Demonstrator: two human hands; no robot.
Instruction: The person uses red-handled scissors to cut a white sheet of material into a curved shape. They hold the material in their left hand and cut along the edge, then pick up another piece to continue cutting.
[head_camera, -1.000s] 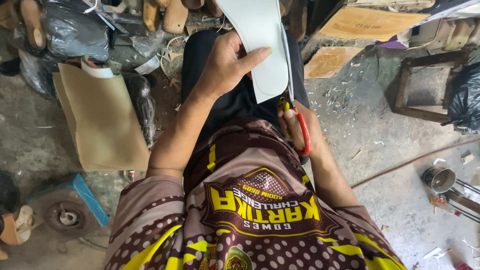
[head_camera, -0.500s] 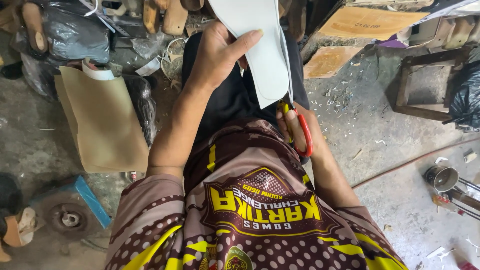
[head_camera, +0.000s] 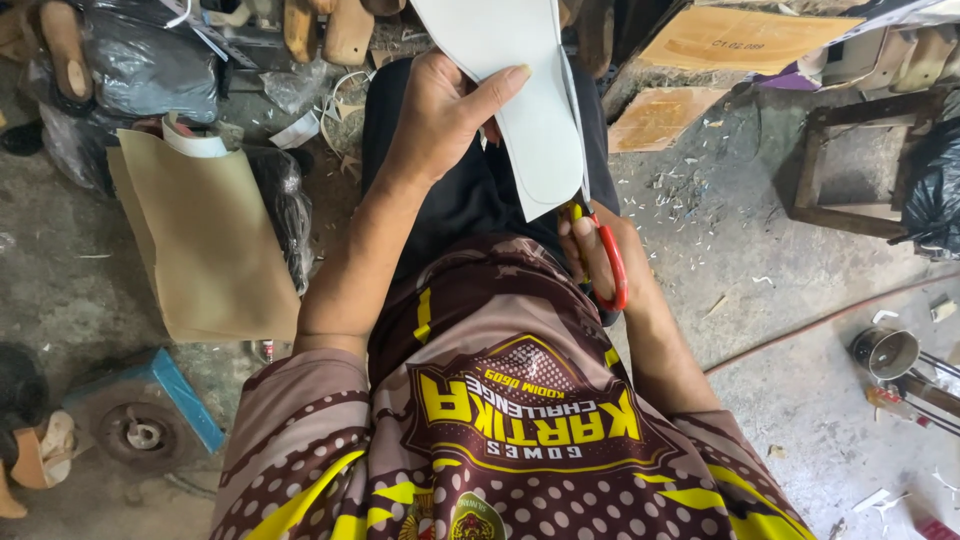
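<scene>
Over the lap, the left hand (head_camera: 440, 120) pinches a pale sole-shaped sheet (head_camera: 525, 100) — likely thin, light and floppy, best gripped near the cut — while the right hand (head_camera: 590, 255) has its fingers closed through red-handled scissors (head_camera: 605, 260) at the sheet's lower edge.

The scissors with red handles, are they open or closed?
Cannot tell. The scissors sit in the right hand, but their blades are hidden behind the white sheet the left hand holds.
</scene>
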